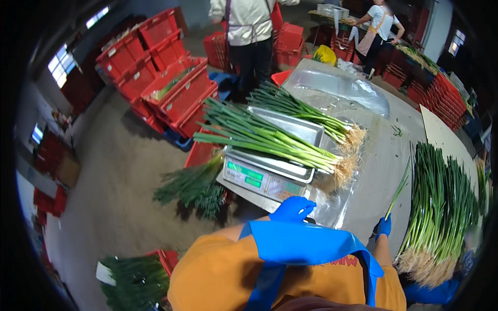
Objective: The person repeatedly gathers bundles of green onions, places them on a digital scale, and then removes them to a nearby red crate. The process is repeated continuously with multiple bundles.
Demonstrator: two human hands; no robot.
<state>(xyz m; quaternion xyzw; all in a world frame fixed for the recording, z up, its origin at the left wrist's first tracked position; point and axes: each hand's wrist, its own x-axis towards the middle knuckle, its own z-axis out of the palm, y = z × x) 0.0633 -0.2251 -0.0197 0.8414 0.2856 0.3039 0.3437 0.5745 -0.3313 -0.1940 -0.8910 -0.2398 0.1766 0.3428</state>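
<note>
My right hand, in a blue glove, is closed around a thin green onion whose leaves point up and away. To its right lies a large pile of green onions, roots toward me. My left hand, also gloved in blue, has its fingers curled together just in front of the scale; anything within them is hidden. A thick bunch of green onions rests across the scale's metal tray, roots to the right. Behind it lies another bunch.
Clear plastic sheets lie on the table. Red crates stand stacked at the far left. More green onions hang below the scale's left side. One person stands beyond the table; another works farther right.
</note>
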